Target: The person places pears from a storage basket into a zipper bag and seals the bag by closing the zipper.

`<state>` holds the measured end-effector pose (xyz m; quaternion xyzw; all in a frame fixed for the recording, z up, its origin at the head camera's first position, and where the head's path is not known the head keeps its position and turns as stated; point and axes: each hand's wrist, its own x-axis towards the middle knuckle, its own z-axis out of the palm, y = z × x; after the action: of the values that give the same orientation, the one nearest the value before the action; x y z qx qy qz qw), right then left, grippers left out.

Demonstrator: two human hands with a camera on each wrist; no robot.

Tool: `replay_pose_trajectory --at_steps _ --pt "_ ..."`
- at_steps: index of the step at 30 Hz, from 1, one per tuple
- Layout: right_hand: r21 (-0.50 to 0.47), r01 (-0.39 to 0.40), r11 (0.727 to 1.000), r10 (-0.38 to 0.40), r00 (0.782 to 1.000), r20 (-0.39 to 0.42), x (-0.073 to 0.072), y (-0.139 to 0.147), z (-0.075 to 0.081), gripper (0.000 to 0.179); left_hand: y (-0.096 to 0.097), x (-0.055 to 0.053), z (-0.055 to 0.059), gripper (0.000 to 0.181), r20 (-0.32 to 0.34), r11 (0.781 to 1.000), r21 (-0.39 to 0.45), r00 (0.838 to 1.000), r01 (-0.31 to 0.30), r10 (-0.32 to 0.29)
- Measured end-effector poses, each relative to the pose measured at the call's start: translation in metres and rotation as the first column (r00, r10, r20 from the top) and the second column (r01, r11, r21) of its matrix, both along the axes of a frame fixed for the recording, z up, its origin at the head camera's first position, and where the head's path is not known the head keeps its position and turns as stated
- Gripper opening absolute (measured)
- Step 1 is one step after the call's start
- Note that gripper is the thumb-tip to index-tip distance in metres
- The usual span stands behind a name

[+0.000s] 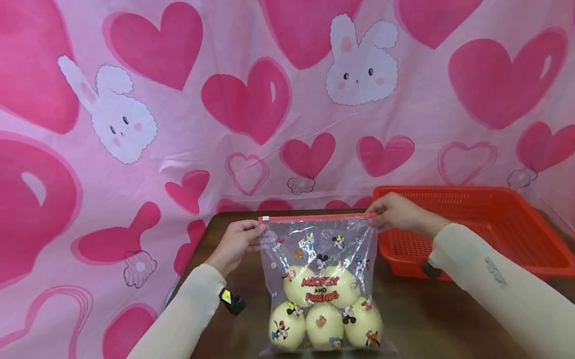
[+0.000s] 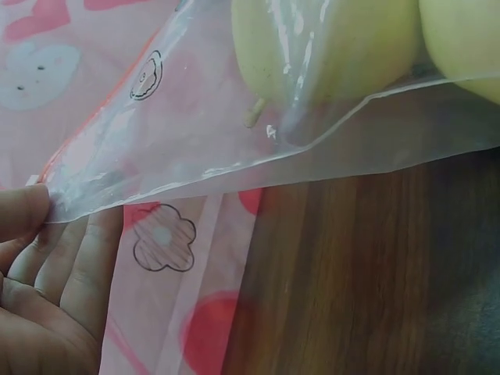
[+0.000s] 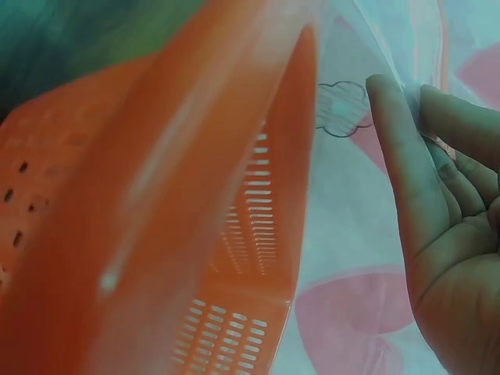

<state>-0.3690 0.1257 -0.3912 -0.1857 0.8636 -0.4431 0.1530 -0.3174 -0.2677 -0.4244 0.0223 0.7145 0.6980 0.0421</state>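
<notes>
A clear zip bag (image 1: 323,247) with a red slider strip and cartoon prints hangs upright between both hands, full of several pale yellow fruits (image 1: 324,326). One fruit (image 2: 328,47) shows a short stem and looks like a pear. At the strip's left end, near the white slider (image 1: 265,219), my left hand (image 1: 236,242) pinches the bag's top corner between thumb and fingers. My right hand (image 1: 402,213) pinches the opposite top corner, thumb and fingertips meeting on the plastic in the right wrist view. The strip is stretched straight between them.
On the right of the dark wooden table (image 1: 435,329) stands an orange-red plastic basket (image 1: 560,248) with perforated walls, close beside the right forearm. A pink cloth (image 1: 259,39) with hearts and rabbits hangs behind the table.
</notes>
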Motion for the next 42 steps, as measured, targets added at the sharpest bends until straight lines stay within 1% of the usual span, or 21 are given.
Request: replay_pose_trajectory --at_steps 4,9,12,13,17,19,20,21,25,28,30,33,35,37,40,42 --pt "0.035 -0.023 0.999 0.023 1.000 -0.012 -0.005 -0.001 0.001 0.023 0.001 -0.009 -0.003 0.019 0.015 0.999 -0.031 1.000 -0.021 0.022" --pt "0.068 -0.035 0.997 0.036 0.999 -0.023 -0.011 -0.003 0.001 0.023 0.003 -0.018 -0.006 0.019 0.032 0.998 -0.040 0.998 -0.046 0.048" --pt "0.098 -0.021 0.995 0.024 0.999 -0.030 -0.015 -0.005 0.000 0.023 0.003 -0.024 -0.009 0.020 0.036 0.998 -0.032 0.998 -0.050 0.051" --pt "0.108 -0.018 0.994 0.021 0.999 -0.029 -0.017 -0.006 0.000 0.023 0.004 -0.025 -0.007 0.020 0.041 0.998 -0.033 0.998 -0.047 0.049" --pt "0.146 -0.022 0.989 0.024 1.000 -0.012 -0.020 -0.008 0.000 0.029 0.006 -0.034 -0.012 0.021 0.052 0.998 -0.029 0.997 -0.058 0.060" --pt "0.180 -0.029 0.983 0.033 0.999 -0.018 -0.021 -0.010 0.001 0.033 0.006 -0.037 -0.014 0.020 0.056 0.997 -0.027 0.996 -0.069 0.070" --pt "0.199 -0.033 0.979 0.039 0.999 -0.024 -0.021 -0.010 0.001 0.035 0.006 -0.041 -0.018 0.019 0.056 0.997 -0.022 0.995 -0.078 0.079" --pt "0.221 -0.047 0.974 0.057 0.998 -0.038 -0.022 -0.011 0.001 0.036 0.006 -0.042 -0.018 0.018 0.060 0.996 -0.021 0.995 -0.082 0.083" --pt "0.310 -0.070 0.948 0.100 0.991 -0.084 -0.023 -0.016 0.002 0.033 0.007 -0.046 -0.022 0.018 0.072 0.995 -0.033 0.993 -0.096 0.098" --pt "0.349 -0.086 0.933 0.127 0.987 -0.098 -0.024 -0.022 0.002 0.029 0.008 -0.049 -0.026 0.019 0.078 0.993 -0.052 0.991 -0.103 0.106" --pt "0.382 -0.104 0.918 0.157 0.981 -0.110 -0.025 -0.027 0.002 0.026 0.007 -0.050 -0.028 0.017 0.080 0.993 -0.061 0.991 -0.104 0.109" --pt "0.452 -0.111 0.885 0.199 0.968 -0.152 -0.027 -0.036 0.001 0.021 0.007 -0.052 -0.032 0.014 0.075 0.992 -0.069 0.991 -0.103 0.108" --pt "0.508 -0.109 0.855 0.231 0.955 -0.184 -0.028 -0.041 0.000 0.018 0.007 -0.053 -0.034 0.013 0.072 0.993 -0.064 0.992 -0.100 0.105" --pt "0.553 -0.096 0.828 0.247 0.947 -0.205 -0.030 -0.045 -0.001 0.015 0.008 -0.053 -0.036 0.014 0.073 0.993 -0.062 0.992 -0.096 0.101" --pt "0.599 -0.079 0.797 0.246 0.948 -0.203 -0.031 -0.052 0.000 0.016 0.009 -0.055 -0.038 0.017 0.084 0.993 -0.062 0.991 -0.097 0.102" --pt "0.620 -0.066 0.782 0.240 0.950 -0.201 -0.032 -0.055 0.000 0.018 0.009 -0.057 -0.041 0.018 0.094 0.993 -0.065 0.990 -0.103 0.109"
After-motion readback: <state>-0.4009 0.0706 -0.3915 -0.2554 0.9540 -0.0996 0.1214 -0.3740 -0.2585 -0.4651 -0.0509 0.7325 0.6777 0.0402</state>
